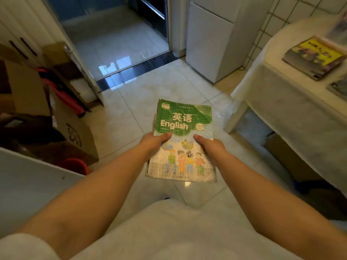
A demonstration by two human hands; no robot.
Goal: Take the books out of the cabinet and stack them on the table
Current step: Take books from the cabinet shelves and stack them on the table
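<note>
Left hand (154, 142): forearm stretched forward, thumb laid flat on the cover, fingers hidden beneath; grips the left edge of the books (183, 141).
Right hand (208, 145): forearm likewise extended, thumb on top, fingers under; grips the right edge.
Books: a thin bundle held level between both hands over the floor (127, 113), green "English" cover uppermost, spine to the left; edges of at least one more volume show under its left side. How many lie below, cannot tell.
Floor: pale glossy tiles, open ahead of the hands up to a dark threshold (137, 69) and a doorway beyond.
Table (293, 109): right of the right hand, well apart, draped in a white cloth hanging over its near edge. A stack (315, 58) with a yellow cover lies on it, near that edge; another item at the frame's right margin is cut off.
White unit (208, 44): ahead and right, against tiled wall.
Cartons (75, 132): left of the left hand, crowding that side.
White panel (28, 181): near left, its top edge slanting beside the left forearm.
</note>
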